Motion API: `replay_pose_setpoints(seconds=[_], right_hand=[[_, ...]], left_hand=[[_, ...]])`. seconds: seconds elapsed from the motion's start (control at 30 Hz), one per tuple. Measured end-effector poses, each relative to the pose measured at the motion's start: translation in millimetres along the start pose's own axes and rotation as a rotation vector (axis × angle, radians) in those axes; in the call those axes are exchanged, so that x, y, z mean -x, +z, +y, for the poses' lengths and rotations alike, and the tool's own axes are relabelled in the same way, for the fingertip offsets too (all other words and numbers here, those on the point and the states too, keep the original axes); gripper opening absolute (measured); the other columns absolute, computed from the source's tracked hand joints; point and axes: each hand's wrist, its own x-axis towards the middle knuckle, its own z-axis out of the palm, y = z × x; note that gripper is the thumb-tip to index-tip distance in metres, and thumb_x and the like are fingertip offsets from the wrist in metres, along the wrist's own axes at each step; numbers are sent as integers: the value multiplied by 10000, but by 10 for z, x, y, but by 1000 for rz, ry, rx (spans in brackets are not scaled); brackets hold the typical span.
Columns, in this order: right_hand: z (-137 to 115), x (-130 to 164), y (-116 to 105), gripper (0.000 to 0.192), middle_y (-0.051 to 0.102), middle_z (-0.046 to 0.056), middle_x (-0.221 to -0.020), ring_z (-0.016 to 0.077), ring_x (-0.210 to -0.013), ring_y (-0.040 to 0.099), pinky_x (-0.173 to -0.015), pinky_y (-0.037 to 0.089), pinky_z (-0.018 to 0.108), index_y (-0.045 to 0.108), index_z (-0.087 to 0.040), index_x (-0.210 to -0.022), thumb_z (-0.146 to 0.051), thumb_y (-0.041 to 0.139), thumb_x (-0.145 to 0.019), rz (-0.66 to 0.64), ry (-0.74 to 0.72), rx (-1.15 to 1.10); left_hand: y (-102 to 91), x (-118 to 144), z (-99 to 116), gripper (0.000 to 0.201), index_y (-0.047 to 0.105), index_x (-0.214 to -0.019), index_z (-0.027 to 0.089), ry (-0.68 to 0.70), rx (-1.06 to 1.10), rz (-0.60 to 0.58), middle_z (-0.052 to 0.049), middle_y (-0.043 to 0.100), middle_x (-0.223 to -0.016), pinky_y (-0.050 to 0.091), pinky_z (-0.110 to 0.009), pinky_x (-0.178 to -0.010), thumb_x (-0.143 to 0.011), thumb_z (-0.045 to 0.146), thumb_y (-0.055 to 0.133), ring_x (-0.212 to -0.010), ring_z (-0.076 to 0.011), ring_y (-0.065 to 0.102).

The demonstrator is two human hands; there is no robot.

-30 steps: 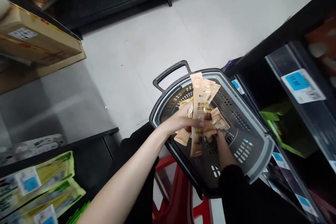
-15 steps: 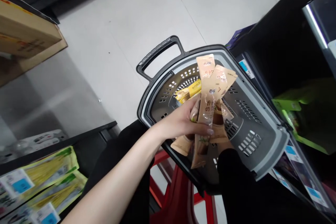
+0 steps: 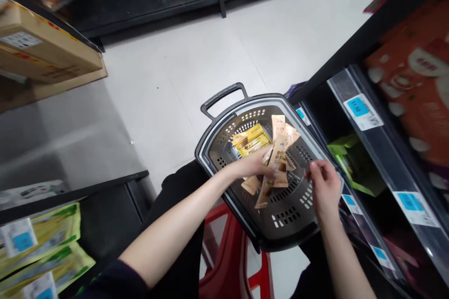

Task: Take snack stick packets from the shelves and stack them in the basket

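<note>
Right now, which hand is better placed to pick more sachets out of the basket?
The right hand. It hovers over the basket with fingers holding nothing, while the left hand already grips a fan of tan sachets.

I see a fanned bunch of slim tan paper sachets (image 3: 278, 149) standing tilted, above my dark grey perforated plastic basket (image 3: 298, 215).

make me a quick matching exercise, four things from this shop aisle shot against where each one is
Things:
1. tan stick sachets
2. yellow packets
3. brown cardboard box
4. blue price label

Places:
a. on the right shelf's edge
b. held in the left hand
c. lying in the grey plastic basket
d. upper left, beside the floor

Pairs: 1-b, 2-c, 3-d, 4-a
</note>
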Motion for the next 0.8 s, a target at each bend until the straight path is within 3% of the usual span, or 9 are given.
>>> replay_pose_setpoints(seconds=[0.1,0.2,0.3,0.5,0.63,0.8], right_hand=[[-274,323,-23,291,625,21,-690,146,-595,566,-552,452,261,596,-183,-866,-408,638,-686,-128,29,7],[-252,358,38,408,656,48,-794,142,-576,548,-557,453,279,602,-183,-956,-423,677,-635,-225,53,152],[-132,264,97,406,659,34,-723,129,-494,501,-510,413,267,610,-176,-901,-443,687,-605,-205,69,277],[-33,191,95,264,587,-5,-563,149,-512,511,-497,383,257,577,-190,-702,-451,602,-672,-207,62,269],[-21,94,-28,270,597,7,-650,153,-591,531,-536,400,258,539,-189,-739,-459,534,-724,-58,6,173],[44,-16,-107,254,513,-33,-561,124,-477,479,-448,366,242,464,-207,-720,-454,519,-744,115,123,17]], left_hand=[[125,-34,-65,679,497,-1177,160,31,-83,-38,-61,585,-1125,405,-339,-879,-539,152,727,-1034,-239,530],[241,-70,-165,645,516,-1143,153,44,-153,-66,-53,600,-1078,434,-319,-827,-532,141,721,-985,-223,548],[311,-110,-292,618,533,-1103,136,41,-194,-53,-53,613,-1027,453,-304,-782,-516,133,728,-942,-215,561],[361,-194,-395,699,516,-1129,139,20,-213,91,-53,609,-1040,450,-334,-820,-477,171,765,-951,-226,563],[387,-194,-320,794,478,-1202,140,98,-198,105,-82,561,-1173,395,-336,-926,-473,211,786,-1079,-243,511],[416,-173,-328,841,455,-1248,161,88,-199,57,-78,544,-1217,359,-341,-967,-478,223,788,-1114,-250,490]])
